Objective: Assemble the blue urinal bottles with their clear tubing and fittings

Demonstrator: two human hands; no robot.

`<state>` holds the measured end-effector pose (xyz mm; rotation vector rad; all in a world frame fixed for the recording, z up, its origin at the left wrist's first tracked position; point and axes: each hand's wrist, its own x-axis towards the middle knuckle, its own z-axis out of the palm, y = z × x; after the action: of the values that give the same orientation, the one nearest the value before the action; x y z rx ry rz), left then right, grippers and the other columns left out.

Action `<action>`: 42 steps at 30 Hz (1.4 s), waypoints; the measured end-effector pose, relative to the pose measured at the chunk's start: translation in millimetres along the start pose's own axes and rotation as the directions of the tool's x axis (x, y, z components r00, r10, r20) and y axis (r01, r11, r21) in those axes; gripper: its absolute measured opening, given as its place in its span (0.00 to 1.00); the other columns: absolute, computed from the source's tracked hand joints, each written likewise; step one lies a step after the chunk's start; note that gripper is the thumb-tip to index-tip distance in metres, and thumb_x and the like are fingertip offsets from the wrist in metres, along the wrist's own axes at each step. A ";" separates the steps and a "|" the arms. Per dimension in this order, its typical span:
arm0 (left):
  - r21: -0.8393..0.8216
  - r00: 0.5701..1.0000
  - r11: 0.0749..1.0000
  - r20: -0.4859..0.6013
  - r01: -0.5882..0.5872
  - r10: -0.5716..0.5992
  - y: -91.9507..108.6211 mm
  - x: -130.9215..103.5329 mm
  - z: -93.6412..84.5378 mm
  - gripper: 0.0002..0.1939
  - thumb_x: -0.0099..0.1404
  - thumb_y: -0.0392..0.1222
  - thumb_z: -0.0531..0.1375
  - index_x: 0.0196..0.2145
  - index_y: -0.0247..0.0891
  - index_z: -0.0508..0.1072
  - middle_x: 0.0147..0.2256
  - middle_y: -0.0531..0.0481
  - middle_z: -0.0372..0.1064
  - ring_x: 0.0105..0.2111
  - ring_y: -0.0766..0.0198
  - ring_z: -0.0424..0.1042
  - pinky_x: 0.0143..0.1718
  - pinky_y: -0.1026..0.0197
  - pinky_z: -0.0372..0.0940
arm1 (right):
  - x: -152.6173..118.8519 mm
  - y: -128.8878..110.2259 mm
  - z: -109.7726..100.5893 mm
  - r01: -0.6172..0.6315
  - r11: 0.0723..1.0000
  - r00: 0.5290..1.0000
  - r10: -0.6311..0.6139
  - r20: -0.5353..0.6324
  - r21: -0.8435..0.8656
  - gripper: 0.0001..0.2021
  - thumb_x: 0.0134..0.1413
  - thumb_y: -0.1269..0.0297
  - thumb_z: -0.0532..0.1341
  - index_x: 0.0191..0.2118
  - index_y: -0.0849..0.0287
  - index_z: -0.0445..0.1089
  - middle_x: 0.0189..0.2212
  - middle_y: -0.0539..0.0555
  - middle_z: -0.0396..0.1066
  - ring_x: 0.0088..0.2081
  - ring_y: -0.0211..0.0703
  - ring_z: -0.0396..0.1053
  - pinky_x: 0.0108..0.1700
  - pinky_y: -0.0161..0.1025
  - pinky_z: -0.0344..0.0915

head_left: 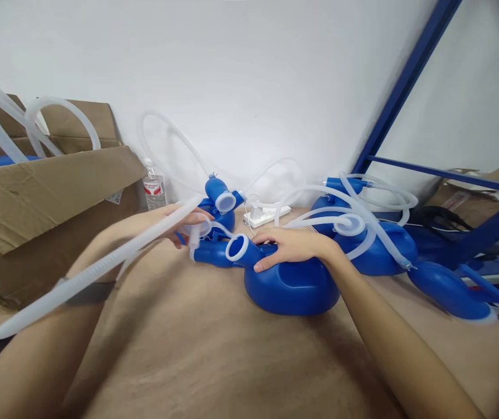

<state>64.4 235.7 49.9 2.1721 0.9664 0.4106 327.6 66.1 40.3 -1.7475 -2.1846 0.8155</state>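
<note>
In the head view a blue plastic bottle (293, 288) lies on the brown tabletop (179, 331), its round white-rimmed mouth facing me. My right hand (282, 247) grips the bottle just behind its neck, fingers curled over it. My left hand (186, 224) is closed around the end of a translucent tube (101, 262), beside a white cap piece and a blue tubular part (213, 254). The tube's ribbed length runs across my left forearm toward the lower left. My left fingers are partly hidden by the tube.
A cardboard box (57, 180) with tubes stands at left, beside a water bottle (154, 186). A white power strip (269, 215) and another blue bottle (227, 220) sit behind my hands. More blue bottles (384, 250) with coiled tubes are at right, near a blue metal frame (406, 81).
</note>
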 end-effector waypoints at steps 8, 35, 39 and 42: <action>-0.433 0.983 0.886 0.002 -0.162 0.181 20.0 -6.0 60.9 0.26 0.70 0.54 0.64 0.61 0.44 0.80 0.57 0.43 0.81 0.57 0.46 0.80 0.56 0.49 0.79 | -1.1 -1.7 2.0 -0.040 0.999 0.998 0.041 -0.053 0.023 0.31 0.53 0.38 0.73 0.56 0.52 0.80 0.53 0.55 0.81 0.54 0.57 0.77 0.57 0.47 0.71; 0.060 0.596 0.719 -0.514 -0.692 0.617 -30.9 -34.1 159.7 0.25 0.79 0.46 0.59 0.71 0.44 0.71 0.71 0.42 0.64 0.69 0.45 0.68 0.71 0.43 0.66 | -1.8 26.6 -0.3 0.135 0.828 0.991 -0.126 -0.053 0.544 0.41 0.52 0.26 0.68 0.56 0.57 0.82 0.53 0.60 0.82 0.58 0.58 0.77 0.68 0.56 0.67; 0.107 0.523 0.669 -0.538 -0.735 0.660 -32.8 -30.8 163.1 0.28 0.80 0.42 0.59 0.74 0.47 0.67 0.73 0.42 0.61 0.70 0.46 0.67 0.73 0.43 0.64 | -3.8 27.6 3.4 0.127 0.731 0.991 -0.115 -0.062 0.670 0.41 0.52 0.24 0.68 0.54 0.57 0.82 0.52 0.62 0.83 0.60 0.60 0.77 0.69 0.55 0.65; 0.159 0.448 0.613 -0.547 -0.774 0.707 -35.5 -26.5 164.9 0.31 0.79 0.39 0.59 0.76 0.49 0.62 0.74 0.42 0.59 0.71 0.48 0.65 0.74 0.43 0.63 | -6.0 27.8 4.6 0.069 0.638 0.997 -0.072 -0.030 0.767 0.42 0.58 0.23 0.61 0.53 0.59 0.83 0.51 0.63 0.83 0.61 0.63 0.77 0.67 0.57 0.68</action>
<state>116.5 153.3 -90.3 2.3009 0.1318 1.5848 349.9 62.9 22.3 -1.1870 -1.4908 1.4496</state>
